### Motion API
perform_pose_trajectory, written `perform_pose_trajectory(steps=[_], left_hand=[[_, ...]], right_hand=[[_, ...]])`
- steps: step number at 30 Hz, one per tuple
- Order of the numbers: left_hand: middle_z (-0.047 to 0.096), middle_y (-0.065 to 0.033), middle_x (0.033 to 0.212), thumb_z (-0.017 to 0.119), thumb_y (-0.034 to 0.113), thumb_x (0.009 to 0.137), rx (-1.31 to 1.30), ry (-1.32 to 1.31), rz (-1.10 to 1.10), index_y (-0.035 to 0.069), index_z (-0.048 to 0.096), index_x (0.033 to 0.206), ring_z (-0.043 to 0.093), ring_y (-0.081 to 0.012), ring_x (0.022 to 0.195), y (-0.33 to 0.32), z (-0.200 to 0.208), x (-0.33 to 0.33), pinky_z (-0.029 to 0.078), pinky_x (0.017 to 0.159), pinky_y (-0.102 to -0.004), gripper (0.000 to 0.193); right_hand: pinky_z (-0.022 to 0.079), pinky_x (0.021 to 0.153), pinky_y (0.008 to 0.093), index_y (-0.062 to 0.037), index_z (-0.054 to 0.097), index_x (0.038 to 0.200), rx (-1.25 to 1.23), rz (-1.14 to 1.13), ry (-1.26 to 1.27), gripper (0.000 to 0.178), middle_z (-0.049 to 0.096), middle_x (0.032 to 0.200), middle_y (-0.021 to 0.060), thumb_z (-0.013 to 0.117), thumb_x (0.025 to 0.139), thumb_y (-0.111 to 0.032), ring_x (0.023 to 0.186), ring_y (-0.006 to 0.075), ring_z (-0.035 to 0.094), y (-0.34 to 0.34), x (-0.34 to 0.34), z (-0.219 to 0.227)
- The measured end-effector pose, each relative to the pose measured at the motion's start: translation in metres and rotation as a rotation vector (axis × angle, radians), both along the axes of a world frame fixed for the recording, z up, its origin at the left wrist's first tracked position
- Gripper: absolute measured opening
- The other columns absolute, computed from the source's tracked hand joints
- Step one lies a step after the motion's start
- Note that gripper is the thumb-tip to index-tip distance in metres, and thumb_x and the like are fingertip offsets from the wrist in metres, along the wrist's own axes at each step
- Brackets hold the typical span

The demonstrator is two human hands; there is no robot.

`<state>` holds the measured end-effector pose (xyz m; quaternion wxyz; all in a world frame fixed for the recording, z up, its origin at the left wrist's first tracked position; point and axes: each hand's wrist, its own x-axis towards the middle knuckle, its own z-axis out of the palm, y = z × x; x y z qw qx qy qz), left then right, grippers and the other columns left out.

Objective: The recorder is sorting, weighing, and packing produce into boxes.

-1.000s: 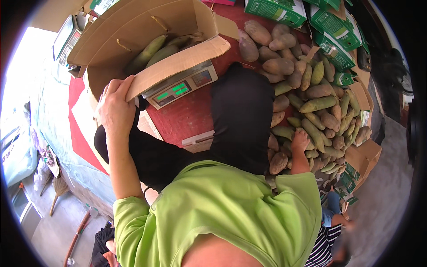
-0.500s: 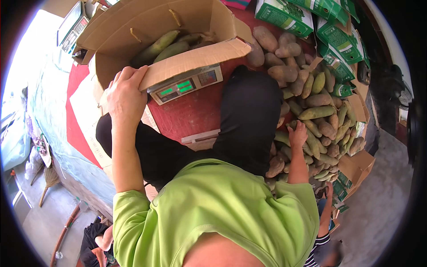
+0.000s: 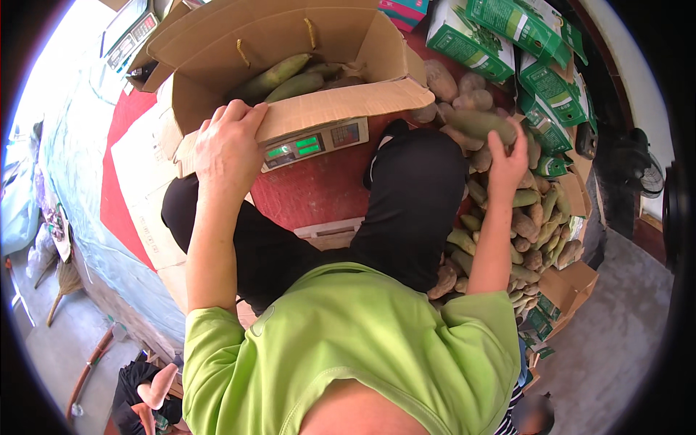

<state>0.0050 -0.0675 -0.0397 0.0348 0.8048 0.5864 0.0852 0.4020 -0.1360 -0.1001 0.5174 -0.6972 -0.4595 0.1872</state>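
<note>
A long green root vegetable, perhaps a radish, is held at its right end by my right hand. It is above the heap of brown and green root vegetables to my right. My left hand grips the front flap of an open cardboard box, its fingers over the edge. Several green vegetables lie in the box. Under the flap shows a scale with a lit green display; the box hides the rest of it.
Green printed cartons stand at the far right. A second scale is at the far left. Other people show at the lower edge, with a dark-clothed person at left. A broom lies at left, a fan stands at right.
My right hand has risen from the heap and moved farther away, now with a green root vegetable in it. My left hand stays on the flap. The whole view has shifted slightly.
</note>
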Motion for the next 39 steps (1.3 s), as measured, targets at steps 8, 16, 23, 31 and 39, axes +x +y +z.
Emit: perform_pose_trajectory(steps=[8,16,23,31,39], left_hand=[[0.058,-0.0029,0.092,0.062,0.003,0.07,0.009,-0.009,-0.034,0.013,0.066,0.108,0.057,-0.0225,0.095,0.0,-0.002,-0.003,0.045,0.083,-0.0363,0.039],[0.058,-0.0036,0.092,0.062,0.004,0.071,0.003,-0.023,-0.059,0.013,0.065,0.109,0.057,-0.0229,0.096,-0.002,0.001,-0.004,0.045,0.083,-0.0371,0.039],[0.059,-0.0034,0.093,0.062,0.004,0.072,-0.009,-0.042,-0.05,0.013,0.066,0.108,0.057,-0.0231,0.097,-0.001,0.0,-0.006,0.045,0.084,-0.0375,0.037],[0.059,-0.0032,0.095,0.063,0.005,0.072,-0.025,-0.075,-0.037,0.014,0.065,0.11,0.057,-0.0224,0.098,-0.003,0.003,-0.008,0.046,0.085,-0.0375,0.039],[0.06,-0.0031,0.096,0.062,0.003,0.07,-0.021,-0.069,-0.057,0.015,0.065,0.111,0.058,-0.0227,0.098,0.0,0.004,0.0,0.046,0.086,-0.0372,0.043]], right_hand=[[0.047,0.088,0.0275,0.0032,0.055,0.119,0.47,0.298,0.121,0.037,0.061,0.11,0.0089,0.068,0.086,-0.007,0.099,0.0148,0.058,0.071,-0.075,0.112],[0.049,0.074,0.0336,-0.0002,0.058,0.109,0.456,0.491,-0.372,0.031,0.062,0.101,0.0103,0.068,0.084,-0.016,0.09,0.0231,0.062,0.119,-0.143,0.124],[0.047,0.085,0.0353,-0.0002,0.056,0.115,0.264,0.632,-0.64,0.042,0.06,0.108,0.0152,0.072,0.077,-0.011,0.098,0.0302,0.059,0.122,-0.153,0.118],[0.049,0.08,0.027,-0.0058,0.064,0.11,-0.127,0.195,-0.031,0.026,0.067,0.101,0.0072,0.066,0.086,-0.015,0.091,0.0125,0.062,0.077,-0.044,0.02],[0.05,0.081,0.0392,-0.0065,0.065,0.104,-0.821,0.157,-0.25,0.024,0.068,0.098,0.0162,0.061,0.083,-0.017,0.095,0.0316,0.065,-0.11,0.072,-0.2]])
